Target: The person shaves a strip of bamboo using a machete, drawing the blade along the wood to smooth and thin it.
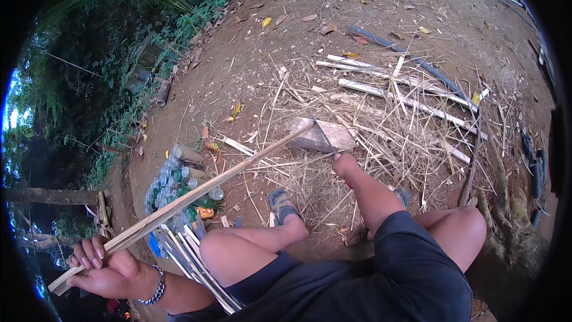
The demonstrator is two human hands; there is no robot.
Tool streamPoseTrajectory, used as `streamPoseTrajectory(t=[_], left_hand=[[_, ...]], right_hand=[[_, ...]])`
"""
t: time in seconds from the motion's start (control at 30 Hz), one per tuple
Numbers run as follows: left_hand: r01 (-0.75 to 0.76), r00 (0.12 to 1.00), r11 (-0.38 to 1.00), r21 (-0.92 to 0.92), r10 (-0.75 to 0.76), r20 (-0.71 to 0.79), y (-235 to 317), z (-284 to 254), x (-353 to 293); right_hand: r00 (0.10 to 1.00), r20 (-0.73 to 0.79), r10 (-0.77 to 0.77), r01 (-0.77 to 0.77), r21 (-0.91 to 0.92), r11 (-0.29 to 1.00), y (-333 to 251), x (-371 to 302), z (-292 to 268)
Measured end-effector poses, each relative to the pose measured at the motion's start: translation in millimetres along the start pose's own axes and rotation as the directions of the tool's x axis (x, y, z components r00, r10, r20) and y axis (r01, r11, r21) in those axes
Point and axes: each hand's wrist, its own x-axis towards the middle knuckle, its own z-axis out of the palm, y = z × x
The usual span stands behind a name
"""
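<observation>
A long, pale split bamboo strip [205,187] slants from the lower left up to a short wooden block [342,139] on the ground. My left hand [113,269] is closed around the strip's near end, a chain bracelet on its wrist. My right hand [346,168] grips a knife [325,136]; its handle is hidden in my fist. The narrow dark blade crosses over the block, its upper part at the strip's far end. Whether the edge has bitten into the bamboo I cannot tell. Thin shavings [387,155] lie all around the block.
Several split bamboo pieces [411,102] lie beyond the block to the right, near a bluish pipe [387,43]. Bottles [179,182] are heaped at the left. A bundle of strips [189,256] leans beside my left knee. Roots [506,232] rise at the right.
</observation>
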Motion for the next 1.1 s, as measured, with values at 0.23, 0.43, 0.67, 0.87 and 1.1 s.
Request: streamPoseTrajectory(t=[0.23, 0.43, 0.67, 0.87, 1.1], left_hand=[[-0.067, 0.983, 0.995, 0.071, 0.078, -0.168, -1.2, 29.9, -26.6], [-0.078, 0.989, 0.997, 0.013, 0.079, -0.122, 10.4, 21.4, -47.5], [-0.089, 0.961, 0.992, 0.088, 0.109, -0.254, 19.7, 25.6, -61.1], [-0.098, 0.939, 0.985, 0.145, 0.140, -0.315, 19.4, 43.8, -67.4], [-0.110, 0.927, 0.980, 0.167, 0.162, -0.340, 18.4, 32.6, -61.6]], right_hand=[[0.919, -0.006, -0.394, 0.391, 0.135, 0.910, -104.0, -141.2, -6.1], [0.622, -0.020, -0.783, 0.773, 0.170, 0.611, -149.8, -262.8, -12.0], [0.830, 0.006, -0.558, 0.555, 0.102, 0.826, -111.8, -215.2, -3.2], [0.816, -0.071, -0.574, 0.578, 0.112, 0.808, -103.2, -216.9, 13.8], [0.990, -0.007, -0.144, 0.144, 0.019, 0.989, -15.5, -99.9, 16.1]])
